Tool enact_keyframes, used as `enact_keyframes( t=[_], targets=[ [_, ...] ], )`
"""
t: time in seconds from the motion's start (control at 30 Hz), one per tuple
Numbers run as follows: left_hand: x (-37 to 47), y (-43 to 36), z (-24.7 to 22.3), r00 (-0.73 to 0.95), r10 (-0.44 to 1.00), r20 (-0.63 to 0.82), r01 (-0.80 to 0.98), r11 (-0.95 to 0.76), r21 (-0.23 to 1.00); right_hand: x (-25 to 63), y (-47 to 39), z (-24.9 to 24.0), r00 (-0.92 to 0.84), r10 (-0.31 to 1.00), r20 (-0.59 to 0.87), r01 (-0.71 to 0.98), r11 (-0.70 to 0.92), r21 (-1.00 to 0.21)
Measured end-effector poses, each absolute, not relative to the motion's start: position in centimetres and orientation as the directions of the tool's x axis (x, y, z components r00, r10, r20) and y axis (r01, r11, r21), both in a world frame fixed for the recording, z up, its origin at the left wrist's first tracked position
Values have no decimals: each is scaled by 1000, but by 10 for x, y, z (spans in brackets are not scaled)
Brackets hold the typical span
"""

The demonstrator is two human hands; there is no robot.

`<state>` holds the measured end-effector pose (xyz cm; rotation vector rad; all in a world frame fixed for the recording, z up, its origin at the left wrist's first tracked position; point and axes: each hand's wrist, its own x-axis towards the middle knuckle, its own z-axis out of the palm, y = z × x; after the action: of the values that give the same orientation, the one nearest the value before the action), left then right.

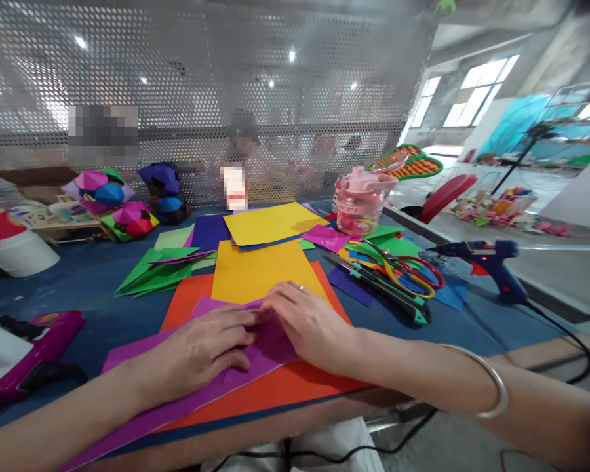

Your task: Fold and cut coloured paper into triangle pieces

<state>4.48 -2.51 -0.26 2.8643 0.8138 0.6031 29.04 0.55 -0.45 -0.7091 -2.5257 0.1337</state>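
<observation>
A sheet of purple paper (pixel 270 344) lies at the near edge of the table, its upper part turned over in a fold. My left hand (pixel 196 351) rests on it from the left, fingers stretched out and pressing on the paper, thumb apart. At the far edge of the sheet, my right hand (pixel 317 328) is closed, with its bent fingers gripping the fold; its fingertips are partly hidden. Both hands nearly meet there. Beneath the purple paper are an orange sheet (pixel 246 395) and a yellow-orange sheet (pixel 263 272).
Scissors (pixel 413 275), a utility knife (pixel 388 288) and a blue glue gun (pixel 496 259) lie right. Behind them stands a pink bottle (pixel 361 200). Green folded paper (pixel 152 270), a magenta device (pixel 54 341) and a white cup (pixel 17 246) are left. Perforated metal (pixel 201 59) rises behind.
</observation>
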Motion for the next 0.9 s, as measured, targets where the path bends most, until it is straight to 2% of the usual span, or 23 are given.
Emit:
enact_keyframes(
  t=[0.1,0.17,0.33,0.5,0.9],
  targets=[
    [45,-23,-4,769,564,300,495,-823,278,296,-25,-6,-825,353,441,362,930,-67],
    [44,-21,-5,763,593,257,507,-796,329,297,-44,-8,-853,313,419,339,941,-12],
    [41,-16,-7,754,631,183,529,-749,399,294,-65,-12,-877,316,361,352,935,35],
    [38,-15,-5,778,623,83,565,-750,345,293,-62,-14,-873,276,402,329,942,69],
    [37,-14,-13,747,647,154,558,-736,383,309,-53,-9,-827,396,399,381,917,-120]
  ],
)
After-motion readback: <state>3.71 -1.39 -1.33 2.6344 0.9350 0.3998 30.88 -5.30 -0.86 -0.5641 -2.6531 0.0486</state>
